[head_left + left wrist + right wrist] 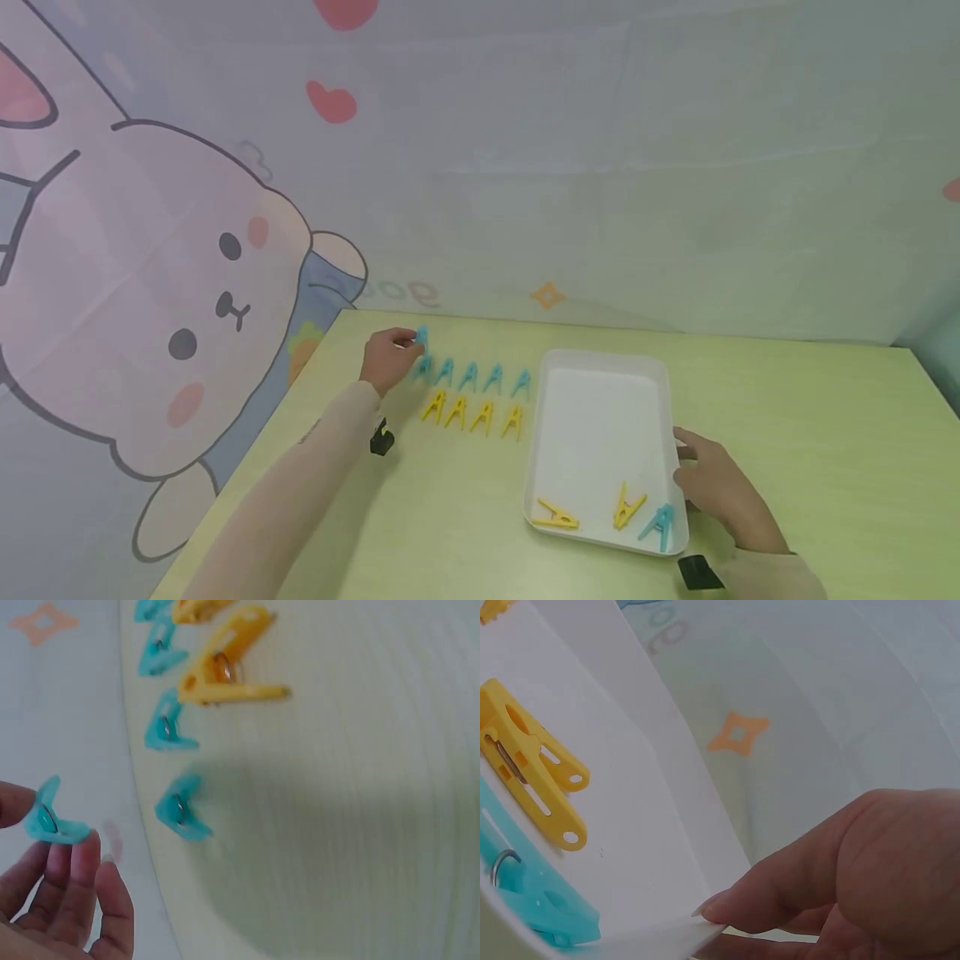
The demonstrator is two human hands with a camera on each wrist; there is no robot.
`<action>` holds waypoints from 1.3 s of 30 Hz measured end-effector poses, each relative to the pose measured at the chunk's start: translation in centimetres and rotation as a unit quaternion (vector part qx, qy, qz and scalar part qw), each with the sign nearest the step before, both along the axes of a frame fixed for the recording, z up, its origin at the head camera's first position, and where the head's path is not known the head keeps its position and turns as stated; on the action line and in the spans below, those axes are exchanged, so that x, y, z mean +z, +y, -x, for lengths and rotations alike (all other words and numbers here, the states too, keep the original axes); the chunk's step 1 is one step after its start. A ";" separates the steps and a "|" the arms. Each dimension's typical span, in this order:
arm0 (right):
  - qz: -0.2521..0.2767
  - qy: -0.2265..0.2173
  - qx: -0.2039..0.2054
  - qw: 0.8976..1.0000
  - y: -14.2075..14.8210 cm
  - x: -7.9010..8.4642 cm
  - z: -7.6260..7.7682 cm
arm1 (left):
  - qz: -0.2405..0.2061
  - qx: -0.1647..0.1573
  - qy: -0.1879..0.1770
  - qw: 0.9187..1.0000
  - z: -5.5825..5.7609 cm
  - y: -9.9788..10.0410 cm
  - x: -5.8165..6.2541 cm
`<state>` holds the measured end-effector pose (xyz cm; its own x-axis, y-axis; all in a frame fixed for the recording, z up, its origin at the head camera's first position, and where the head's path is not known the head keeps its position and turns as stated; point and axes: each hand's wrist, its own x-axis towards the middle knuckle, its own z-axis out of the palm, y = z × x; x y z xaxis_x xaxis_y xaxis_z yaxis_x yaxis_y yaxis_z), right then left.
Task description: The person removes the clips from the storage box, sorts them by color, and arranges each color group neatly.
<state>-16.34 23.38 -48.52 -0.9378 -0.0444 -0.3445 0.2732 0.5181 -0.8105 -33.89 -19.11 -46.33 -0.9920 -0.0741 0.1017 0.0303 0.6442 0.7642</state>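
My left hand (pixel 388 360) pinches a light-blue clothespin (pixel 54 817) between thumb and fingertips, above the far left end of a row of blue clothespins. Below it on the table stands the row's leftmost blue clothespin (pixel 181 808). Nearer me runs a second row, of yellow clothespins (pixel 486 417). My right hand (pixel 716 483) grips the right edge of a white tray (pixel 600 433), thumb on the rim and fingers beneath. Inside the tray's near end lie two yellow clothespins, one at the left (pixel 557 515) and one nearer the middle (pixel 627 507), plus a blue clothespin (pixel 658 527) in the right corner.
A pale green table (pixel 810 433) carries everything. Behind it hangs a cloth backdrop (pixel 600 208) with a printed rabbit, right along the table's far edge. Each wrist bears a small black device, seen on the left wrist (pixel 382 437) and right wrist (pixel 699 572).
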 end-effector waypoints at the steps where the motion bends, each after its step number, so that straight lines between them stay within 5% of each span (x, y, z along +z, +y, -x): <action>1: 0.002 -0.001 -0.001 1.000 0.0 0.0 0.0 | 0.013 0.010 -0.003 1.000 0.1 -0.4 -0.1; 10: -0.004 0.006 0.000 1.000 -0.3 0.3 0.0 | 0.130 0.060 -0.034 0.989 1.1 -3.2 -1.9; 19: -0.003 0.006 -0.004 1.000 -0.3 0.0 -0.3 | 0.192 0.050 -0.058 0.978 1.4 -3.7 -3.3; 31: 0.004 0.005 0.002 1.000 -0.3 0.1 -0.2 | 0.191 0.050 -0.064 0.978 0.5 -3.5 -2.6; 33: 0.005 0.004 0.002 1.000 -0.4 0.1 -0.2 | 0.186 0.044 -0.048 0.980 0.5 -3.3 -2.5; 36: 0.005 0.003 0.002 1.000 -0.3 0.2 -0.1 | 0.181 0.004 0.021 0.983 0.6 -2.3 -2.4; 39: 0.003 0.004 0.001 1.000 -0.4 0.3 -0.1 | 0.199 -0.072 0.121 0.970 0.5 -0.2 -1.7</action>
